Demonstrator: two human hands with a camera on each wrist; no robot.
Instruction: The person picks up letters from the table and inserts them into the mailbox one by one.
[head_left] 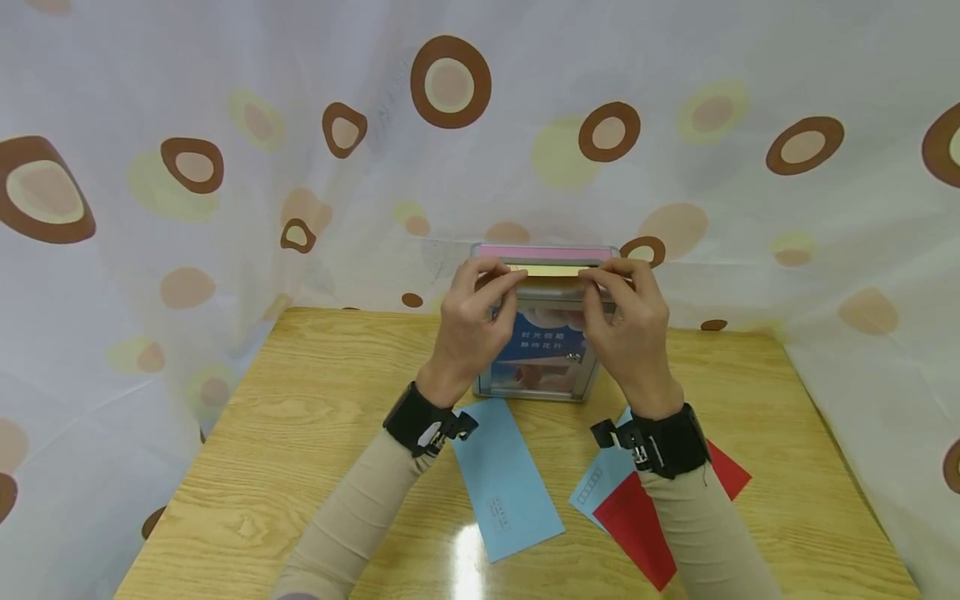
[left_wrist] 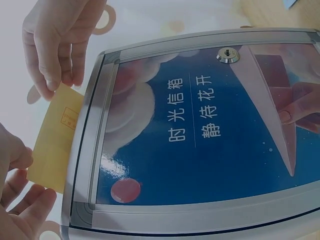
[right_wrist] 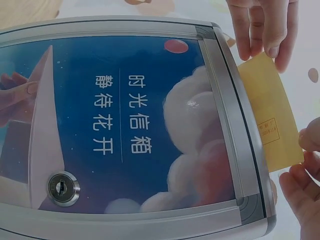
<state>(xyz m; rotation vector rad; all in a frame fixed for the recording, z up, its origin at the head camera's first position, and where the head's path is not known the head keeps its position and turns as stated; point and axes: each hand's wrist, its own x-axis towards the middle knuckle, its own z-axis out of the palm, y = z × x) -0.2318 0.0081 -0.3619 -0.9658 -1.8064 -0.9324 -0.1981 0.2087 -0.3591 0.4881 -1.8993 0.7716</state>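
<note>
Both hands hold a yellow envelope (head_left: 555, 271) by its two ends, at the top of a metal-framed letter box (head_left: 543, 367). My left hand (head_left: 478, 321) pinches the left end between thumb and fingers; my right hand (head_left: 632, 325) pinches the right end the same way. In the left wrist view the envelope (left_wrist: 52, 140) bears a small red printed stamp. Its lower part is hidden behind the box's top edge in both wrist views. The box's blue front panel (right_wrist: 100, 125) carries white lettering and a round keyhole lock (right_wrist: 63, 188).
A light blue envelope (head_left: 510, 483) lies on the wooden table (head_left: 322, 433) before the box. Right of it, a red envelope (head_left: 637, 529) overlaps another blue one (head_left: 600, 479), partly under my right forearm. Behind the box hangs a patterned white cloth (head_left: 465, 183).
</note>
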